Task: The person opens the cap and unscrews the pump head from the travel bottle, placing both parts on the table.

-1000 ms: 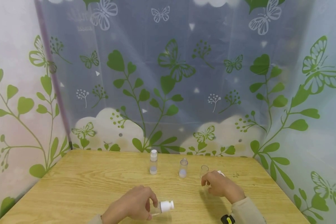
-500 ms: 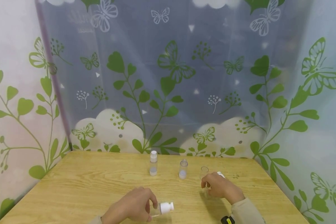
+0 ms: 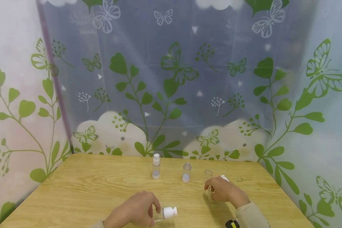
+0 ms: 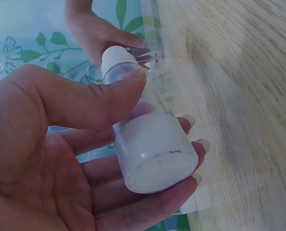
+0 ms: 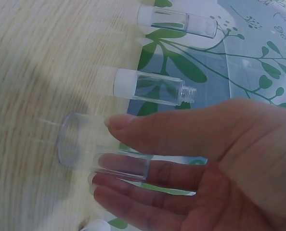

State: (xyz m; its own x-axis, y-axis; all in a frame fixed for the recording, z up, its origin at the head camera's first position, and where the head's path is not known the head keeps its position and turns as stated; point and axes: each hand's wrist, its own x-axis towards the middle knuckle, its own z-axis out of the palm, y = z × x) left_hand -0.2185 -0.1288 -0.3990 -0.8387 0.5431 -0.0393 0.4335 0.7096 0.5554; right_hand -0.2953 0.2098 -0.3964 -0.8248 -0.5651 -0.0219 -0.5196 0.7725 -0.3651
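My left hand (image 3: 136,207) grips a small pump bottle (image 4: 155,144) with a clear body, white base and white pump head. In the head view the bottle lies nearly level, its white pump head (image 3: 169,212) pointing right. The left wrist view shows the thumb on its side and fingers beneath. My right hand (image 3: 223,189) holds a clear cylindrical cap (image 5: 75,139) near the table, with fingers visible through its wall. Beyond the hand rises the cap's round rim (image 3: 208,171). Part of the cap is hidden behind the fingers in the head view.
A bottle with a white top (image 3: 156,166) stands at the back of the wooden table (image 3: 88,183). To its right is a bottle with a bare threaded neck (image 3: 186,173). A small white piece (image 3: 224,178) is partly hidden behind my right hand. Patterned curtains (image 3: 174,95) enclose the table.
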